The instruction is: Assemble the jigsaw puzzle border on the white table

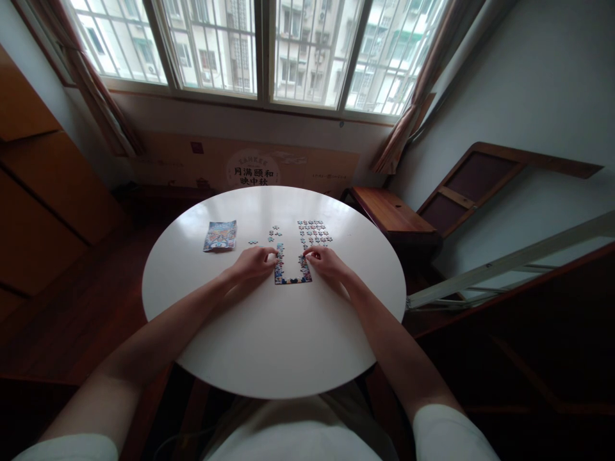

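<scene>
A partly joined jigsaw frame [291, 276] lies on the round white table [269, 339], shaped like a U with its left arm running away from me. My left hand [257, 262] rests beside that left arm, fingers curled and pinched against the pieces. My right hand [325, 261] sits at the frame's right arm, its fingertips pinched on a small piece I can barely make out. Loose puzzle pieces [313, 232] lie spread just beyond my right hand, and a few more loose pieces [273, 232] lie beyond my left.
A colourful printed picture card [220, 235] lies on the table's left part. A cardboard box [250, 168] stands under the window behind the table. A wooden chair [394, 218] stands to the right, wooden cabinets [43, 192] to the left.
</scene>
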{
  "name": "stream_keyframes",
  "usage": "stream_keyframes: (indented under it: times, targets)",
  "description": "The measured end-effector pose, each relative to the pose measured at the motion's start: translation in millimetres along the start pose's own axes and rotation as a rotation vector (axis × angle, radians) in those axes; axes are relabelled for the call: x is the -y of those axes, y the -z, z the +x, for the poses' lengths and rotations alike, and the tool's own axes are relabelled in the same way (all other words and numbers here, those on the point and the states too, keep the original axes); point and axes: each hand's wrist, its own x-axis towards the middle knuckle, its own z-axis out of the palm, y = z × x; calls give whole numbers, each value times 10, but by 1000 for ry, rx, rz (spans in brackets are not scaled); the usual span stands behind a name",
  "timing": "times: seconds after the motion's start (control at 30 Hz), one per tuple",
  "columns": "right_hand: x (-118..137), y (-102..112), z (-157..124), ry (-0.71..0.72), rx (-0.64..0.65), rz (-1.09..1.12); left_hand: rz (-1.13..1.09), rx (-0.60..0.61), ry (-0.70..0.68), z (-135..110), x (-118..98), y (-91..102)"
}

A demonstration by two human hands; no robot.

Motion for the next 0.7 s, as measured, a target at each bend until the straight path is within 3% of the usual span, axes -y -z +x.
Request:
stream_keyframes:
  times: [0.7]
  targets:
    - [-29,-12,12,12,-4,-7,-6,7,-3,-2,0,6]
